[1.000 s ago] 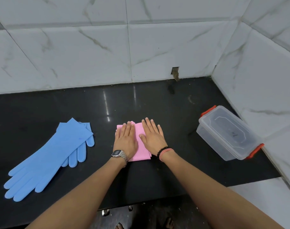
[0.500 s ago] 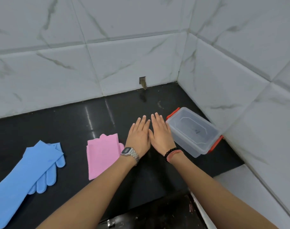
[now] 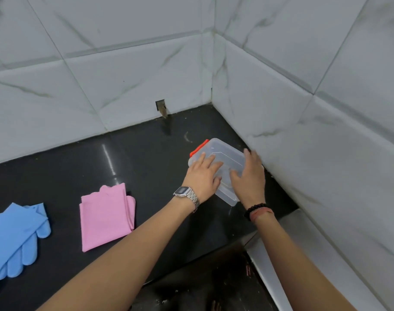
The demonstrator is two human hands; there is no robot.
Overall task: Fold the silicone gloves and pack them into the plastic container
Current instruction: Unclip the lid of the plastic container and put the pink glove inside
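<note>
A: What is different from half a second ago?

B: Both hands have left the bare black countertop [image 3: 128, 158] and are now on the clear rectangular plastic container with orange-red latches [image 3: 227, 153], right of the frame's centre. The view has also turned more to the right, so the corner of the white marble-look wall tiles [image 3: 281, 104] stands nearer to the middle.

A: How do the hands hold it?

B: The left hand [image 3: 202, 176], with a silver wristwatch [image 3: 187, 195], lies with its fingers spread on the lid. The right hand [image 3: 250, 176], with a black bead bracelet [image 3: 255, 208], grasps the right side of the container. Both touch it; neither is clenched to a fist.

A: Is something inside the container?

B: The lid is on, and through the clear plastic I see nothing inside. One orange-red latch shows at the far left end; the other end is hidden by the hands.

A: And where are the gloves?

B: The pink silicone gloves, folded into a flat rectangle [image 3: 104, 218], lie on the countertop at lower left of centre, well apart from the container. The blue silicone gloves [image 3: 14, 234] lie unfolded at the lower left edge, one upon the other, partly cut off by the frame.
</note>
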